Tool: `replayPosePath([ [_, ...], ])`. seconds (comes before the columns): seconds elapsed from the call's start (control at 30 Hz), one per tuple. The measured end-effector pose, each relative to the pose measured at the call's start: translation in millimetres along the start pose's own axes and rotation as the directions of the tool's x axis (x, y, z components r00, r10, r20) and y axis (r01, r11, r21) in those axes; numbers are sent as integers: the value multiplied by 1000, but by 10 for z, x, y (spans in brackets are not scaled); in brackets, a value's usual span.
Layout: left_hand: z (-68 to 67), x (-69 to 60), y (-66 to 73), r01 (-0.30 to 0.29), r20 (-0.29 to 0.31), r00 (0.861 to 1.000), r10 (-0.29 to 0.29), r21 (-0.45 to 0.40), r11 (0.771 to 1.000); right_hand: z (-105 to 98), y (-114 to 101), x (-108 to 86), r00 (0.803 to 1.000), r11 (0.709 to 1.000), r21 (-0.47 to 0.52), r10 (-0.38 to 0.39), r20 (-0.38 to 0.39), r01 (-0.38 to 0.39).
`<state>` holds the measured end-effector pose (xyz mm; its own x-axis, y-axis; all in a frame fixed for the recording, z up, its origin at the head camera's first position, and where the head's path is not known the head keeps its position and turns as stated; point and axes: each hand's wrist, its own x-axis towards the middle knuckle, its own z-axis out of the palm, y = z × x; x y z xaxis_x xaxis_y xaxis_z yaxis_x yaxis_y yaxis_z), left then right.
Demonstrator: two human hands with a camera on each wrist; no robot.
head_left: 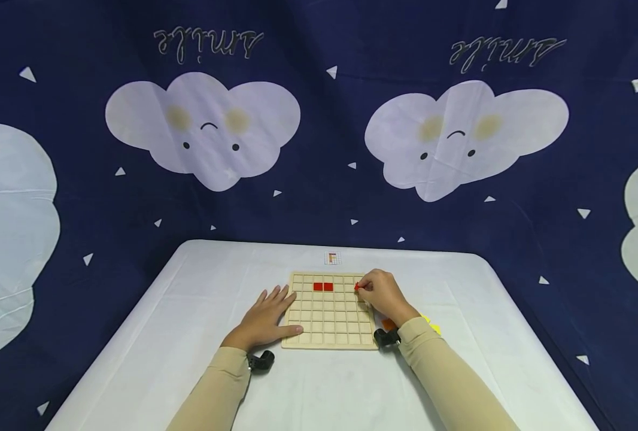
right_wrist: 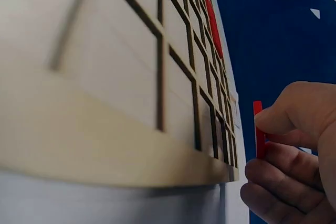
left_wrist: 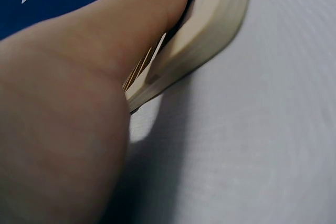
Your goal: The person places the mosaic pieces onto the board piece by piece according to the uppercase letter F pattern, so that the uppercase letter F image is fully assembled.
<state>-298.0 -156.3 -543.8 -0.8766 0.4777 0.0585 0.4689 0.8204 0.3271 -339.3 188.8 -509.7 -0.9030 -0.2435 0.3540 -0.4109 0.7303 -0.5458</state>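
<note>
Tile (right_wrist: 259, 145), thin and red, is pinched in the right hand (head_left: 382, 292) at the far right of the grid board (head_left: 334, 316); it looks light, stiff and maybe slippery, best held by opposite edges; whether it touches the board I cannot tell; the left hand (head_left: 265, 318) lies spread on the board's left edge; right of the board, a sleeve (head_left: 453, 371) partly hides yellow pieces (head_left: 435, 328); beyond the board, a card (head_left: 332, 258) is unreadably small.

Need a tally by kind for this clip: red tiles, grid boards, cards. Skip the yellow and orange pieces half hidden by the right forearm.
Red tiles: 3 (two in the grid, one pinched by the right hand)
Grid board: 1
Small card: 1
Total: 5
</note>
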Motion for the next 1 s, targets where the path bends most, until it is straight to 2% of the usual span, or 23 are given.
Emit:
replayPosePath([
  [0.23, -18, 1, 2, -2, 1, 1000, 2, -6, 1000, 21, -11, 129, 998, 999, 11, -37, 52, 36],
  [0.4, -15, -8, 11, -4, 0, 1000, 4, -11, 1000, 69, 11, 169, 992, 998, 17, -65, 109, 63],
  [0.57, -4, -7, 0, -4, -2, 1000, 4, -12, 1000, 103, 11, 188, 986, 995, 24, -100, 132, 98],
  [0.73, 5, -8, -10, -10, -7, 1000, 10, -7, 1000, 130, -6, 217, 970, 984, 30, -177, 165, 174],
  [1.0, -2, -10, -5, -16, -7, 1000, 16, 1, 1000, 160, -52, 295, 943, 966, 12, -255, 213, 258],
])
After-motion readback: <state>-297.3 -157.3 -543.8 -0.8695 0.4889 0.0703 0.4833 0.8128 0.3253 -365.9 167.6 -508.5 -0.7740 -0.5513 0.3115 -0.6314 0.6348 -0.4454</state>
